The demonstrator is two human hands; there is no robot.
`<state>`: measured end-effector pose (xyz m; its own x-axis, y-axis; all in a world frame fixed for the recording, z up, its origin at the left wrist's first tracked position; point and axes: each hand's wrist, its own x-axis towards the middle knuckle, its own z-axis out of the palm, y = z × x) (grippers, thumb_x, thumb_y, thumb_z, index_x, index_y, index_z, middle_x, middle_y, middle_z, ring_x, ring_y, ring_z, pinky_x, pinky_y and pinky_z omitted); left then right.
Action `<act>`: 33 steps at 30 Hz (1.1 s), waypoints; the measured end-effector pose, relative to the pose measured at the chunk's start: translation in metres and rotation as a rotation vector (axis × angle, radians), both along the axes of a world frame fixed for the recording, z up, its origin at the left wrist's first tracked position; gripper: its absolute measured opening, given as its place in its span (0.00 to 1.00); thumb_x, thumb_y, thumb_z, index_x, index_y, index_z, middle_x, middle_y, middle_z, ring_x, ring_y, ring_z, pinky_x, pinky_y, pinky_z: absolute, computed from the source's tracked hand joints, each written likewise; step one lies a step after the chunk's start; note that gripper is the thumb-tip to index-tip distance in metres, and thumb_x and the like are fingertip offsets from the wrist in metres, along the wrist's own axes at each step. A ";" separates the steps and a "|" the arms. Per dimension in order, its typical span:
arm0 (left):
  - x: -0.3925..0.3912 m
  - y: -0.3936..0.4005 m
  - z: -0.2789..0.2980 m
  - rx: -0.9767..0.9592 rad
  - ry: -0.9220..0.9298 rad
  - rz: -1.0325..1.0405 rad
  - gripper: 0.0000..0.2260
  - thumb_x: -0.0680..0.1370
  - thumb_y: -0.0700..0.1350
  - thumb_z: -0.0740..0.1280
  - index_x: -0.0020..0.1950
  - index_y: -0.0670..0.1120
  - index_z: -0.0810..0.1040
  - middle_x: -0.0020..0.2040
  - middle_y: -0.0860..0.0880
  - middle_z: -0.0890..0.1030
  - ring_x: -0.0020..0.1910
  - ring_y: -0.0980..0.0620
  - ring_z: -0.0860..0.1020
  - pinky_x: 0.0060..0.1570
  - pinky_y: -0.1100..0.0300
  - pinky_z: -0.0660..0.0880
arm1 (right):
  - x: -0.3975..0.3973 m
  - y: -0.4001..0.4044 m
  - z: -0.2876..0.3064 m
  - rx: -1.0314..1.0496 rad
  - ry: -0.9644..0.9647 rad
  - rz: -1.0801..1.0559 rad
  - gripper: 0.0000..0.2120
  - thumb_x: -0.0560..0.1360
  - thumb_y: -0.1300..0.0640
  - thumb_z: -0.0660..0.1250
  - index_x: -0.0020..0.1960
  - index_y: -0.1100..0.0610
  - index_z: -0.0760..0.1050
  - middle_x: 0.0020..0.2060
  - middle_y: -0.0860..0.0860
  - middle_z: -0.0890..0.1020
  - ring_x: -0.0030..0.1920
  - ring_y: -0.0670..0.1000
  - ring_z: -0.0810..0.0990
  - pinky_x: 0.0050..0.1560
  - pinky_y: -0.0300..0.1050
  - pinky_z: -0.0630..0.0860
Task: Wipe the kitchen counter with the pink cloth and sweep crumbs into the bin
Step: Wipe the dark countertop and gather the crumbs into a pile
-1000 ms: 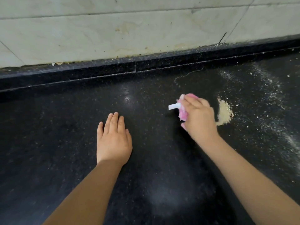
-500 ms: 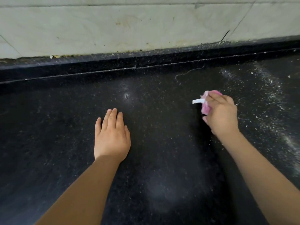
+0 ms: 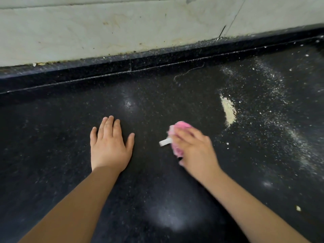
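1. We see the left hand [image 3: 109,146] lying flat on the dark table [image 3: 52,137], palm down, fingers straight and close together, its grip slack and holding nothing.
2. The right hand [image 3: 194,149], blurred, has its grip curled round the bunched pink cloth [image 3: 180,126], pressing it on the table just beside the left hand.
3. A white tag [image 3: 164,142] sticks out of the cloth toward the left hand.
4. A small pale heap of crumbs [image 3: 228,112] lies near the cloth, up and to its right, not touching it.
5. Finer white dust [image 3: 280,109] streaks the table farther right.
6. A pale tiled wall [image 3: 122,28] rises behind the table's raised back edge [image 3: 105,67].
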<state>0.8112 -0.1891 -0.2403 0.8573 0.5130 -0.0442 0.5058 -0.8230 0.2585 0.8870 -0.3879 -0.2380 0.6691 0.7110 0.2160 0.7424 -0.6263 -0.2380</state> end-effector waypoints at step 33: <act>0.027 -0.198 -0.005 -0.010 -0.032 -0.005 0.20 0.79 0.43 0.52 0.68 0.35 0.64 0.71 0.38 0.63 0.72 0.42 0.59 0.68 0.53 0.50 | 0.074 -0.142 -0.004 0.029 0.068 0.395 0.39 0.44 0.62 0.79 0.56 0.58 0.78 0.56 0.50 0.80 0.59 0.53 0.71 0.46 0.49 0.75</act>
